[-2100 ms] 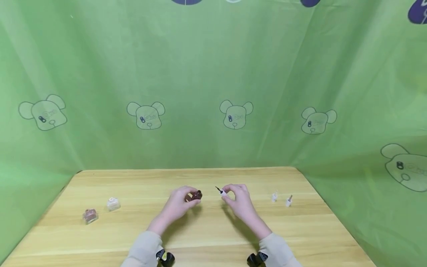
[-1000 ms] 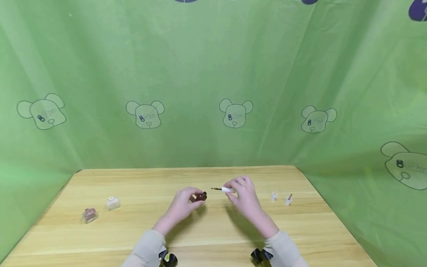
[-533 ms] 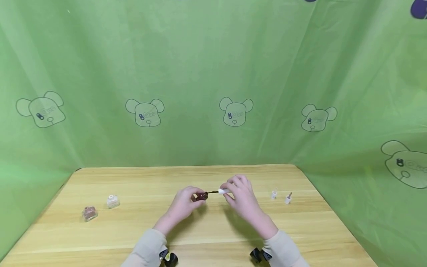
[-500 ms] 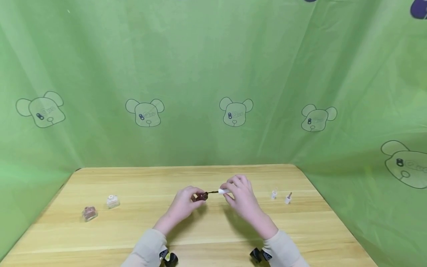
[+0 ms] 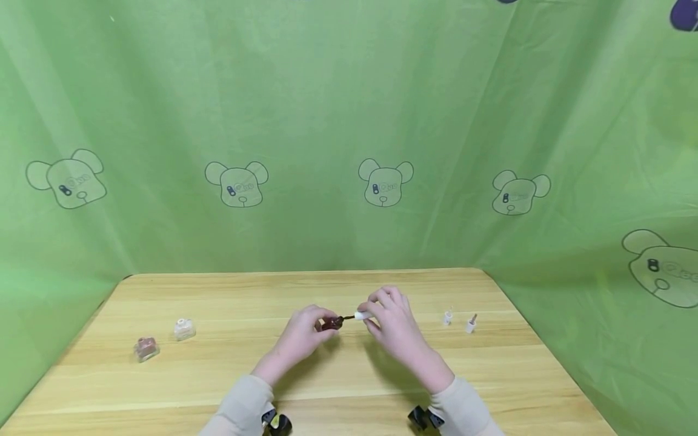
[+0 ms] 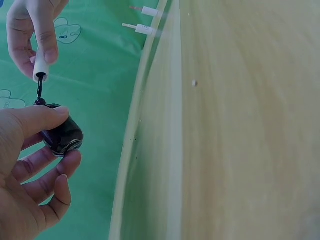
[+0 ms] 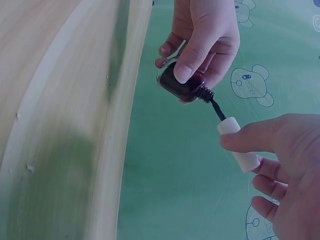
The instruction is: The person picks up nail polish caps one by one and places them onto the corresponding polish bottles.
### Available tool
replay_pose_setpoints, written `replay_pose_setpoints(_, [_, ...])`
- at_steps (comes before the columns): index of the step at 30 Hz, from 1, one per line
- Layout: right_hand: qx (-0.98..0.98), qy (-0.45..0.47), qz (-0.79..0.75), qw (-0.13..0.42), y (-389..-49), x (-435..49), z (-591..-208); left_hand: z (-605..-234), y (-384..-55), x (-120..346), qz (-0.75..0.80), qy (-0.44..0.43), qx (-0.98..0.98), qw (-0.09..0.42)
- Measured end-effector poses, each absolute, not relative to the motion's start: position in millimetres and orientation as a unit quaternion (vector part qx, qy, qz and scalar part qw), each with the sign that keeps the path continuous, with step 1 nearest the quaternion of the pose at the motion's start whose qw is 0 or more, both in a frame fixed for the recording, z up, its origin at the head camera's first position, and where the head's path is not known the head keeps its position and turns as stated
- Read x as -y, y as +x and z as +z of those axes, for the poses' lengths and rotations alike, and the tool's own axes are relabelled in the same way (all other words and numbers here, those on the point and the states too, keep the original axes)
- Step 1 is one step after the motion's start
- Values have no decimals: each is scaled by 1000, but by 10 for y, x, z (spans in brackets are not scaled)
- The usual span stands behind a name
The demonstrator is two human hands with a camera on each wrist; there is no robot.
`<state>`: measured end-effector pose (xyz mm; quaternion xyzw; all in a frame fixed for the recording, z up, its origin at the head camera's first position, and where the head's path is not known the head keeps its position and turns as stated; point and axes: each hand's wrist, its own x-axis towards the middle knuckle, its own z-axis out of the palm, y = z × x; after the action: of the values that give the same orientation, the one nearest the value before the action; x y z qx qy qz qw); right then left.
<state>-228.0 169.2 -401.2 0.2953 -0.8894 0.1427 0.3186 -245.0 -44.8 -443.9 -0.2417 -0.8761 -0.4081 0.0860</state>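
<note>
The left hand (image 5: 299, 335) gripped the tilted bottle (image 6: 66, 136), the right hand (image 5: 398, 328) the cap (image 7: 243, 157). Further tipping risked a spill.

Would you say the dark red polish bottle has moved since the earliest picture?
Yes, the dark red polish bottle moved right, farther from the pink bottle.

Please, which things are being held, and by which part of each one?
The left grip holds the dark red nail polish bottle by its body, below the threaded neck. The right grip pinches the white brush cap by its sides.
</note>
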Motion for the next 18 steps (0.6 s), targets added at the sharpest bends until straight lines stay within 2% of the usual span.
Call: replay_pose_setpoints(18, [886,330,118,302,-2243,-1635,-4054,-4418,-2373,362,-394,-268,875,80])
